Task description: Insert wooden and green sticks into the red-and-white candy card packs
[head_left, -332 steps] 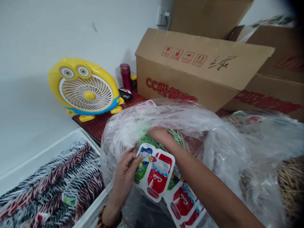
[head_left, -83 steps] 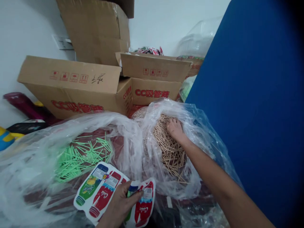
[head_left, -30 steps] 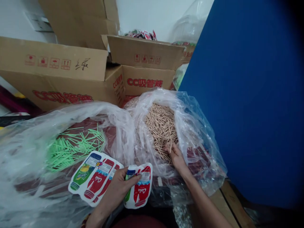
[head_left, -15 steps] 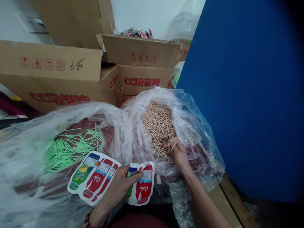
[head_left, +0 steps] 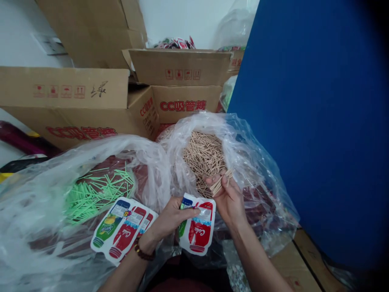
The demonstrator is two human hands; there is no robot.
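My left hand (head_left: 172, 217) grips a flat bottle-shaped pouch (head_left: 200, 229) with a red Cola print and a green part, thumb across its front. My right hand (head_left: 229, 196) is closed around a small bunch of thin tan sticks (head_left: 220, 184), just right of the pouch and over the near edge of a heap of the same sticks (head_left: 203, 156). That heap lies in an opened clear plastic bag (head_left: 243, 150). Left of my left wrist, several more pouches (head_left: 121, 227) with green and red bottle prints lie overlapped on plastic.
Bright green sticks (head_left: 100, 190) lie in another clear plastic bag (head_left: 39, 215) on the left. Cardboard boxes (head_left: 182, 101) with red print stand behind both bags. A large blue panel (head_left: 310, 121) closes off the right side. More printed pouches (head_left: 176, 43) show behind the boxes.
My right hand has lifted a little from the stick heap, with sticks in its fingers. My left hand has carried the pouch right and slightly up, close to the right hand.
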